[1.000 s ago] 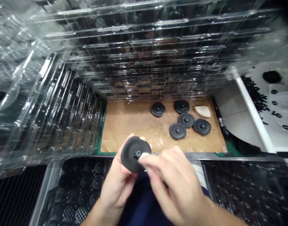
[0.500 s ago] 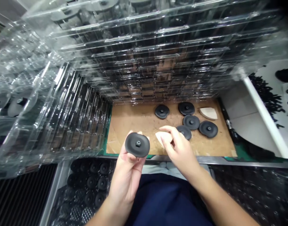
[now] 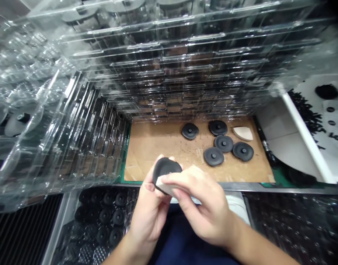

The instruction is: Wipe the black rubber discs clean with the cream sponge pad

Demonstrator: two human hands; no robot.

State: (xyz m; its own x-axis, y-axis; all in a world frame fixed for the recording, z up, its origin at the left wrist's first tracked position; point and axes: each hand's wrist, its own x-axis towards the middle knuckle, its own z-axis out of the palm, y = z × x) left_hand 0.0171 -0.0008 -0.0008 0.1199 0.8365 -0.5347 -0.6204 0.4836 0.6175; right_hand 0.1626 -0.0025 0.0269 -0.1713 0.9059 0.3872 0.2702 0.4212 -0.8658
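My left hand (image 3: 149,206) grips a black, rounded disc-like part (image 3: 163,168) by its edges, its dished face tilted up. Pinched between the thumb and fingers of my right hand (image 3: 204,202) is a cream-coloured wedge-shaped pad (image 3: 166,186), which lies against the near side of that face. My right fingers cover much of the pad and the right side of the part. Several similar black parts, one of them (image 3: 213,156) closest to my right hand, lie on the cardboard sheet (image 3: 146,147), each with a small raised hub.
A second cream pad (image 3: 243,133) rests at the cardboard's right end. Stacked clear plastic trays (image 3: 169,73) rise behind, and more trays (image 3: 83,125) stand at left. A white-edged partition (image 3: 309,136) borders the right. Below left, a tray holds more black parts (image 3: 105,215).
My right hand has moved left and brought the cream pad onto the black part. My left hand has tilted the part, and the loose part formerly behind my right hand now shows fully.
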